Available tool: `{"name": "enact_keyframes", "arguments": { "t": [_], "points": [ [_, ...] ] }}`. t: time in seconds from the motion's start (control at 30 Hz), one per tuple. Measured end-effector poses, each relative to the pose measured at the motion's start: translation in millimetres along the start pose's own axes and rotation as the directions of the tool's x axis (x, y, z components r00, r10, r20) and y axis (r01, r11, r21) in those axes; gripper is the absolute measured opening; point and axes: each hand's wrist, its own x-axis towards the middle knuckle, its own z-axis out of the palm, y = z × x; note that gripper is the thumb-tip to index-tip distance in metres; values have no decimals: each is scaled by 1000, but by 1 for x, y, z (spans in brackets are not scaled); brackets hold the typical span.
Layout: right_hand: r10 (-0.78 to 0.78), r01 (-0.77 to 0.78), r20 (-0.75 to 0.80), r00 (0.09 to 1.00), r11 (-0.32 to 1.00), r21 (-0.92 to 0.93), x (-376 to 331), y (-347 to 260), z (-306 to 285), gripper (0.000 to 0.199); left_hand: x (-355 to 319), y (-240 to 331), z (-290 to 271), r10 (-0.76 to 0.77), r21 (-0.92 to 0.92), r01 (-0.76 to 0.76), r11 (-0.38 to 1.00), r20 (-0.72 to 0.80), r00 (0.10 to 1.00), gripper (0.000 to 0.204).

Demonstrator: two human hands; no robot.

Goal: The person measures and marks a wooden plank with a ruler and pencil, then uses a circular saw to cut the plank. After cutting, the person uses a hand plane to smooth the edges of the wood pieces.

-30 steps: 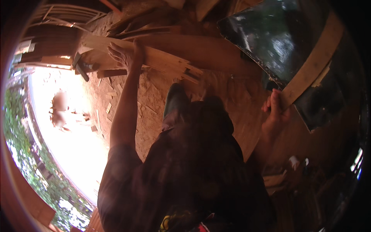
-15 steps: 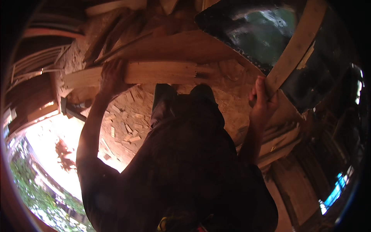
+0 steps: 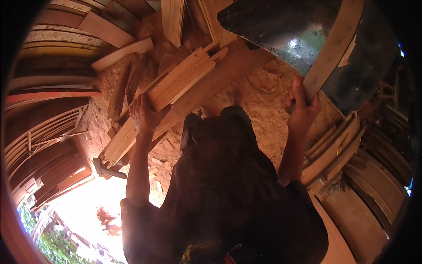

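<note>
My left hand (image 3: 145,116) grips the lower end of a bundle of pale wooden slats (image 3: 182,81), which points diagonally up to the right. My right hand (image 3: 301,108) is closed around the lower end of a long light wooden strip (image 3: 335,46). That strip runs up across a dark, shiny sheet (image 3: 281,31) at the upper right. Between my arms I see my own dark clothing and legs, standing on a floor covered in sawdust and wood chips (image 3: 268,112).
A long plank (image 3: 132,136) lies diagonally on the floor under the bundle. Curved boards are stacked at the left (image 3: 48,88), flat boards at the right (image 3: 338,152). Loose offcuts (image 3: 121,53) lie at the top. Bright daylight (image 3: 83,207) enters at lower left.
The bundle in my left hand has swung from level to a diagonal, upper end to the right. My right hand has kept its grip on the strip. The view has turned.
</note>
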Motion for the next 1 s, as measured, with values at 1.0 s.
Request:
{"name": "enact_keyframes", "arguments": {
  "t": [1.0],
  "points": [
    [68, -61, -118, 991, 996, 61, 40, 19, -92, 22, 143, 121, 12, 627, -129, -633, 763, 385, 677, 88]
  ]
}}
